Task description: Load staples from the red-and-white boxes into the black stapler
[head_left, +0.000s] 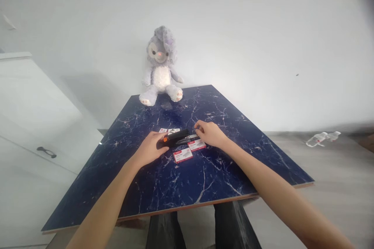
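Taking the far table edge as twelve o'clock and a long black stapler (pixel 179 137) with an orange patch at its rear end as the dial's centre. Placing that stapler near the middle of a dark blue, white-veined, marble-patterned table (pixel 157 198). Grasping its rear end from nine o'clock with the bare left hand (pixel 149 148), thumb on the six o'clock side. Holding the bare right hand (pixel 212 134) at three o'clock, fingers curled and thumb near the index finger, just beside a thin silvery metal strip (pixel 193 136) at the stapler's front end. Not being able to tell a bare pinch from a grip on something small there.

Seeing one flat red-and-white cardboard box (pixel 183 156) near six o'clock and another similar box (pixel 197 146) at four, just beside the first. Glimpsing a partly covered red-and-white packet (pixel 163 130) around ten. Facing a fluffy lavender-grey plush toy (pixel 161 78) with a white belly, sitting between eleven and twelve by a pale wall (pixel 248 39). Spotting a white cabinet (pixel 32 109) at nine and clear plastic bottles (pixel 318 139) on the floor at three, well apart from the table.
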### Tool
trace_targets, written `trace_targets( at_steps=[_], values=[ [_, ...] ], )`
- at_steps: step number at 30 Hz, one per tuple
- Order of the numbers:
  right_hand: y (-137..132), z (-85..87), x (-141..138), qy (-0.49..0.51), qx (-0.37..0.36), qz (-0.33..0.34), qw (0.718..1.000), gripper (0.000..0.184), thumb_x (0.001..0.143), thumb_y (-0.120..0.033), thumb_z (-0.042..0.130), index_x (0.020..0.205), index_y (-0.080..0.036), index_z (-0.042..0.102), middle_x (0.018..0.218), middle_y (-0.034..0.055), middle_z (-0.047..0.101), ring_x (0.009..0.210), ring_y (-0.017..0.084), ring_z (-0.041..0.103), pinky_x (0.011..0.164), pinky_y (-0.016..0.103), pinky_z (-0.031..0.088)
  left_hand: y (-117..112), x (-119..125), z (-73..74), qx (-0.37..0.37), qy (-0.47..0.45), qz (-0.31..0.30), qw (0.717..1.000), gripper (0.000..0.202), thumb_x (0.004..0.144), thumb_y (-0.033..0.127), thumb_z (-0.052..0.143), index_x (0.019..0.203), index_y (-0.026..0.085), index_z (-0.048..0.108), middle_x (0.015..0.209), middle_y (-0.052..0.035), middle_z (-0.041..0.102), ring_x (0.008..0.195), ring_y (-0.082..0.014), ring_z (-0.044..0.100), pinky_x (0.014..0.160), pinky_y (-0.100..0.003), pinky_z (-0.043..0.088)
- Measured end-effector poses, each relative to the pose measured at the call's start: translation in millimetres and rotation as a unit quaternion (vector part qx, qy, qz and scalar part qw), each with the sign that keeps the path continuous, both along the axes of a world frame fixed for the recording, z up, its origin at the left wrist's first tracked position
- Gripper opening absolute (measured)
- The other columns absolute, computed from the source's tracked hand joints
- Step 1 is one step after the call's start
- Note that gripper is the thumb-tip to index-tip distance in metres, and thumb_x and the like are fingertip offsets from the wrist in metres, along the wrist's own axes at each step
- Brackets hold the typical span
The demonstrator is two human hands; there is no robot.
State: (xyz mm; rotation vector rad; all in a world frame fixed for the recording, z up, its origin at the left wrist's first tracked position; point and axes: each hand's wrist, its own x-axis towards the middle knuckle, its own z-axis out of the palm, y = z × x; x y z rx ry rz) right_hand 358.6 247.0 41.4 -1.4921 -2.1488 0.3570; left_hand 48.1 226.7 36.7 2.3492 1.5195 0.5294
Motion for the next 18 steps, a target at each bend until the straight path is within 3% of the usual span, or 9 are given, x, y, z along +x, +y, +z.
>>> trace_targets(
  at_steps=[5, 12, 15, 18],
  values=[
    [-0.3, -1.8, -4.3, 0.049, 0.031, -0.018, 0.998, 0.017, 0.090, -0.017, 0.052, 0.103, -0.021, 0.063, 0.085, 0.0015, 0.073, 0.077, 0.017, 0.068, 0.071, 0.025, 0.044, 0.4, -0.5, -1.2, 0.017, 0.004, -0.004, 1.000, 0.058, 0.084, 0.041, 0.072, 0.139, 0.028, 0.058, 0.132, -0.0122, 0.059, 0.118, -0.0301, 0.060, 0.104, -0.045, 0.046],
    [-12.5, 2.3, -23.1, 0.207, -0.043, -0.006, 0.977, 0.018, 0.097, -0.039, 0.054, 0.102, -0.024, 0.063, 0.096, 0.0015, 0.073, 0.074, 0.015, 0.072, 0.072, 0.026, 0.054, -1.9, 8.2, -1.9, 0.059, -0.006, 0.011, 0.998, 0.055, 0.078, 0.030, 0.075, 0.132, 0.026, 0.063, 0.119, -0.0110, 0.067, 0.111, -0.0299, 0.063, 0.100, -0.045, 0.048],
    [-11.9, 3.8, -25.1, 0.297, -0.127, -0.027, 0.946, 0.021, 0.097, -0.043, 0.054, 0.103, -0.024, 0.063, 0.101, 0.0027, 0.073, 0.071, 0.015, 0.073, 0.072, 0.027, 0.059, -2.6, 9.7, -0.8, 0.049, -0.011, 0.014, 0.999, 0.053, 0.078, 0.031, 0.074, 0.130, 0.027, 0.064, 0.118, -0.0098, 0.068, 0.107, -0.0290, 0.065, 0.099, -0.045, 0.049],
    [-8.8, 6.8, -22.7, 0.393, -0.229, -0.034, 0.890, 0.023, 0.095, -0.043, 0.058, 0.104, -0.022, 0.063, 0.107, 0.0065, 0.072, 0.077, 0.018, 0.075, 0.075, 0.031, 0.062, -2.1, 9.2, -0.4, 0.047, -0.018, 0.017, 0.999, 0.053, 0.077, 0.031, 0.075, 0.129, 0.028, 0.065, 0.118, -0.0090, 0.067, 0.107, -0.0286, 0.066, 0.098, -0.043, 0.050]
  ],
)
